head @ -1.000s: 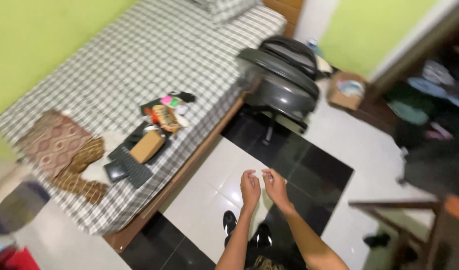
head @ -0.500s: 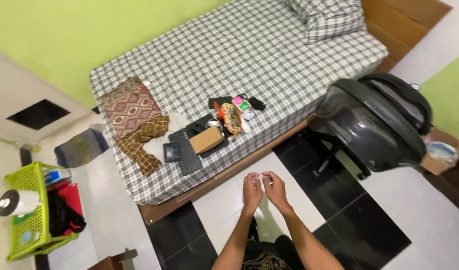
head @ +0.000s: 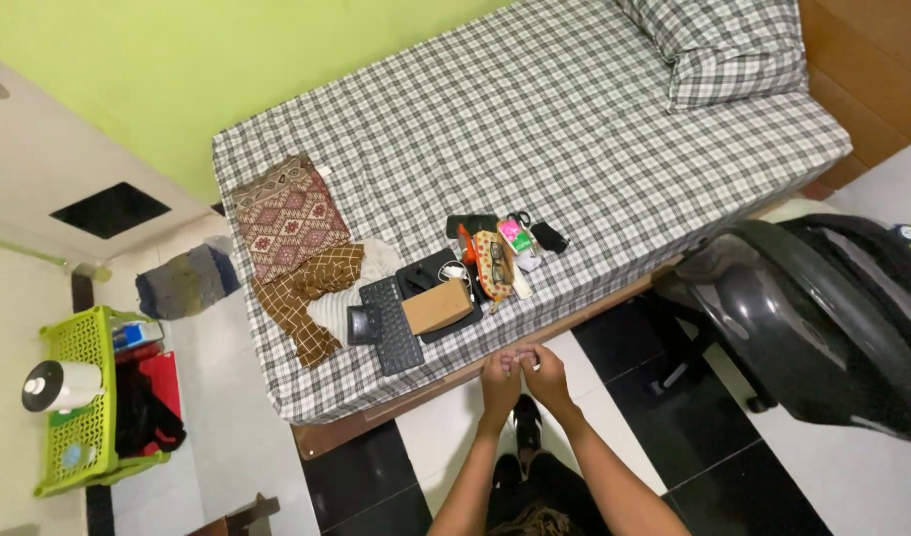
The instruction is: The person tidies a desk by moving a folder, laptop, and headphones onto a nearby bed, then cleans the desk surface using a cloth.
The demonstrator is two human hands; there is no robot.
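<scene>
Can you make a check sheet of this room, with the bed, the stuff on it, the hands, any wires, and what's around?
Surface: bed with a checked sheet, a matching pillow at its head.
Things by the hands: small black keyboard, brown box, patterned pouch near the bed's front edge.
Clutter: folded patterned cloths, pink-and-green item, small dark items.
Hands: left hand and right hand are held together over the floor, fingertips touching; anything between them is too small to tell.
Cables: nothing seen for sure.
Surroundings: black chair, green basket, black-and-white floor tiles, green wall.
</scene>
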